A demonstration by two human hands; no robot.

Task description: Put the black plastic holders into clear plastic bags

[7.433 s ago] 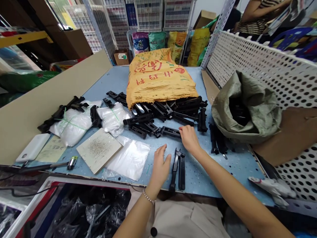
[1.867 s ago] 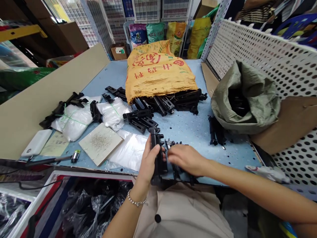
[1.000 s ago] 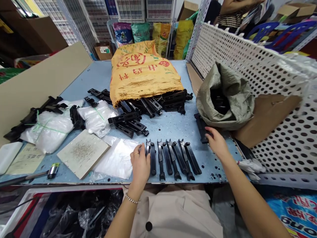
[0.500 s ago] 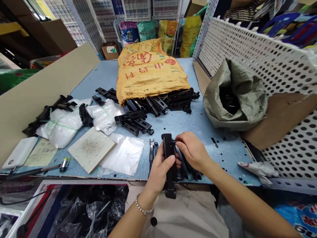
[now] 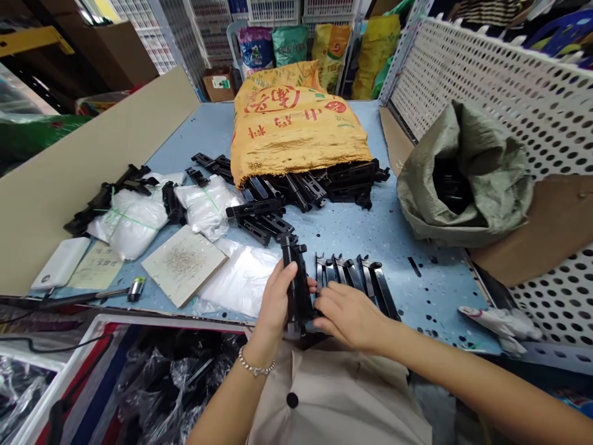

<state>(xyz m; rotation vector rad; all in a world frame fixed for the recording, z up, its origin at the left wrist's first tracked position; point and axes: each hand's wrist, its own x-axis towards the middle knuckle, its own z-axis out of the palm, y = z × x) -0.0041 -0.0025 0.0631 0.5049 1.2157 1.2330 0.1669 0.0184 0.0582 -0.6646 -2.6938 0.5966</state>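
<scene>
My left hand (image 5: 277,295) is closed around a long black plastic part (image 5: 296,287), held upright at the table's front edge. Against the lower right side of that part, my right hand (image 5: 349,315) has its thumb and fingers pinched together. Whatever lies between those fingertips is hidden. Just behind the right hand, several slim black strips (image 5: 365,275) with forked ends lie in a row on the blue tabletop. A pile of black slotted parts (image 5: 259,225) spills from the mouth of a yellow woven sack (image 5: 301,139).
A grey-green sack (image 5: 467,213) with black pieces inside stands at right by the perforated panel (image 5: 500,93). Plastic-wrapped bundles (image 5: 132,225), a square board (image 5: 185,266), a plastic bag (image 5: 245,278) and a hammer-like tool (image 5: 111,293) lie at left. Below is a striped-lined bin (image 5: 88,395).
My right hand has moved from the upper end of the black part to its lower end. The part has shifted left, and the row of strips shows more. The view has swung slightly.
</scene>
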